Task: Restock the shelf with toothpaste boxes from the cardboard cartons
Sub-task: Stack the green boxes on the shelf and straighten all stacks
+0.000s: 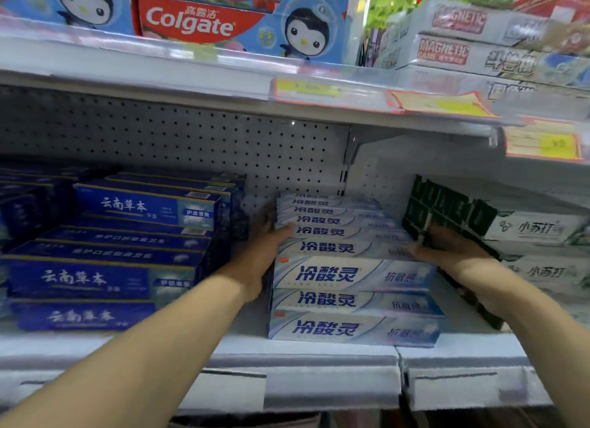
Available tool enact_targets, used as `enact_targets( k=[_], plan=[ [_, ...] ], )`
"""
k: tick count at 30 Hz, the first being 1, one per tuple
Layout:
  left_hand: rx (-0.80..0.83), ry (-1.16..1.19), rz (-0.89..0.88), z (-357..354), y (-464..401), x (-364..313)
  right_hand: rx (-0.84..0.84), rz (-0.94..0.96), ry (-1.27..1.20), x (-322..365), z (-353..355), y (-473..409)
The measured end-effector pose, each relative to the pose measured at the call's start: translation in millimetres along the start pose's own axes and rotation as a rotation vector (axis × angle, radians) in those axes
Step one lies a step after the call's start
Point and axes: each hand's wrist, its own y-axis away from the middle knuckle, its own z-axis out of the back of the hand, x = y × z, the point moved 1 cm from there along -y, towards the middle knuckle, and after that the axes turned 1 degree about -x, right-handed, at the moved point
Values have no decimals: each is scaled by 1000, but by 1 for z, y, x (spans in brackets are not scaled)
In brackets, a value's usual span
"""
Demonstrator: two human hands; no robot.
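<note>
A stack of toothpaste boxes [351, 274] stands in the middle of the shelf [300, 354], before the pegboard back wall [191, 140]. The left hand [255, 252] lies against the stack's left end, the right hand [453, 252] at its right end. Another stack [111, 252] sits to the left, a third [526, 252] to the right. Boxes [191, 22] stand on the upper shelf [159, 76] above.
</note>
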Motion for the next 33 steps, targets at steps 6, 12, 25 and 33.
enact_targets(
  k=[6, 12, 25, 33],
  plan=[
    [-7, -47, 4, -2, 35, 16, 184, 77, 165, 3, -9, 19],
    [11, 58, 70, -10, 33, 21, 186, 149, 106, 1, -18, 28],
    [-236, 109, 141, -3, 33, 31, 100, 129, 323, -21, -23, 30],
    [-266, 70, 110, -15, 37, 31, 67, 134, 364, -27, -19, 27]
  ],
)
